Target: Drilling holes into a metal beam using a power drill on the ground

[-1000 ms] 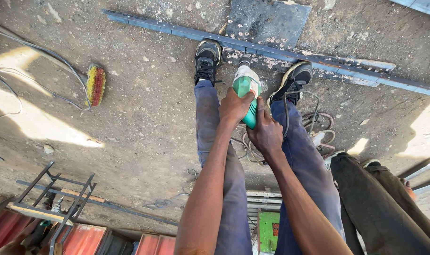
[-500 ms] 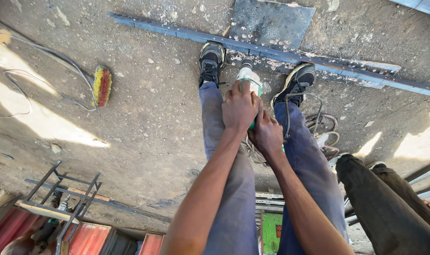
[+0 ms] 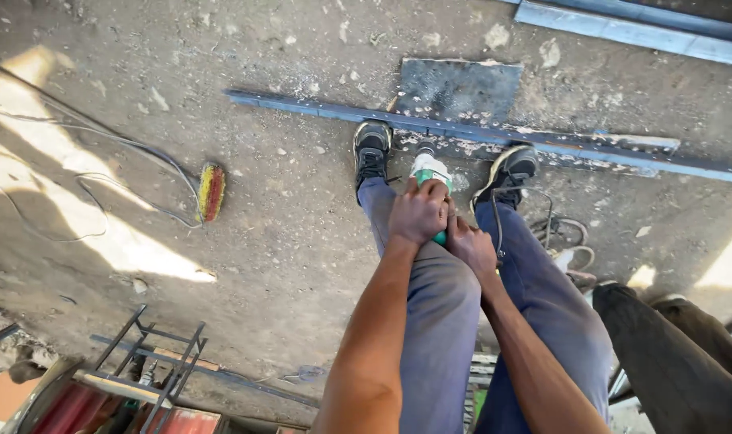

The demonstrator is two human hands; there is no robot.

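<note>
Plenty of bare concrete floor (image 3: 285,241) is seen left of the legs, only broken up by a brush (image 3: 211,191) and some loose cable (image 3: 100,145). Things get tighter at the top: a long steel bar (image 3: 317,107) runs across the frame from upper left to right, a dark plate (image 3: 459,87) sits just behind it, and both shoes are planted right against the bar. A metal rack (image 3: 161,362) crowds the lower left, and another person's dark trouser leg (image 3: 671,354) is parked at lower right.

The grinder (image 3: 427,171), green and white, is held at centre frame between the shoes, long axis running up the frame, nose aimed at the bar. The left hand (image 3: 419,212) is wrapped tight over its body; the right hand (image 3: 472,248) is closed around the rear end just below.
</note>
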